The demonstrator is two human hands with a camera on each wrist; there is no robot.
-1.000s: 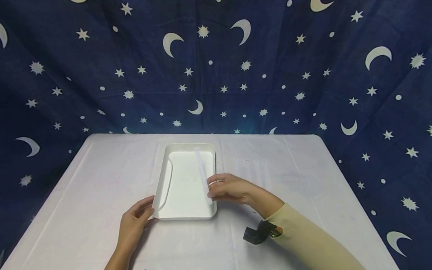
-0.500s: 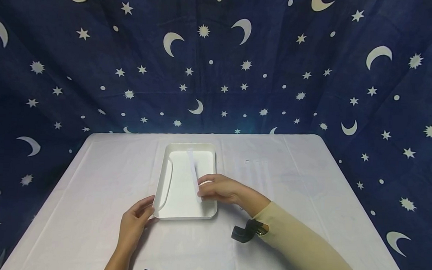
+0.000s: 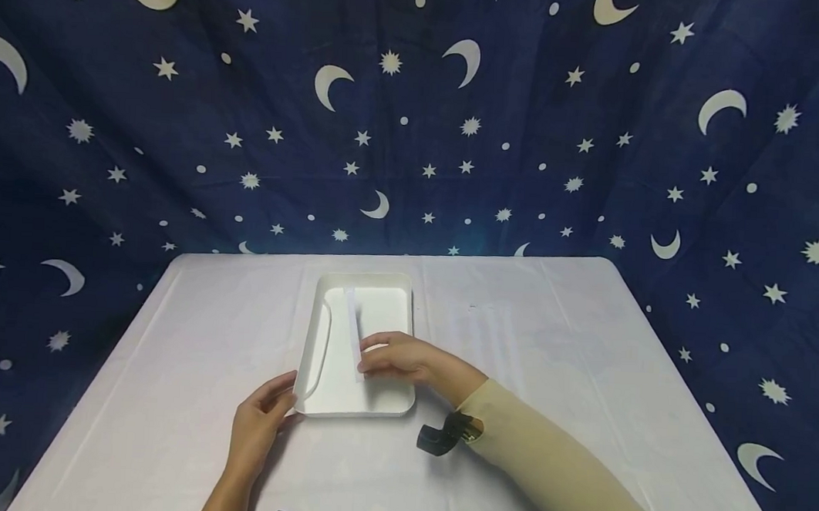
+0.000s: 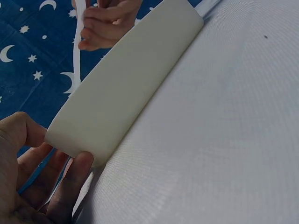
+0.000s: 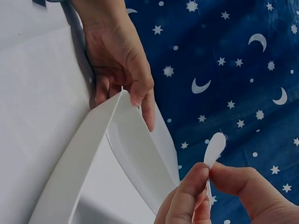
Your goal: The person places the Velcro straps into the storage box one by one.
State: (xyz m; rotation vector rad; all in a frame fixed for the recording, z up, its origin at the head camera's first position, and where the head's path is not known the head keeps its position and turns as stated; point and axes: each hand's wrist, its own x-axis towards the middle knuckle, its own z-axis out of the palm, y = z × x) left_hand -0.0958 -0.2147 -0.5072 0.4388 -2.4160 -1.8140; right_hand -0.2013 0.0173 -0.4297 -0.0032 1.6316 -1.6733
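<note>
A shallow white rectangular tray (image 3: 377, 410) lies on the table. My left hand (image 3: 260, 417) holds its near-left corner; in the right wrist view fingers lie on both sides of the tray's wall. Over the tray, my right hand (image 3: 395, 358) pinches the near end of a long white fabric strip (image 3: 353, 318) between thumb and fingers. The pinched end of the strip (image 5: 215, 148) shows a few frayed threads in the right wrist view. Another white strip (image 3: 324, 344) stands curved on its edge along the tray's left wall.
Several pale strips (image 3: 491, 341) lie on the white tablecloth (image 3: 582, 419) right of the tray. A dark blue cloth (image 3: 417, 109) with moons and stars hangs behind the table's far edge. A black wrist mount (image 3: 442, 435) sticks out below the right sleeve.
My right hand has carried the strip leftward across the tray, from near its right wall to about the middle. The left hand has stayed at the corner.
</note>
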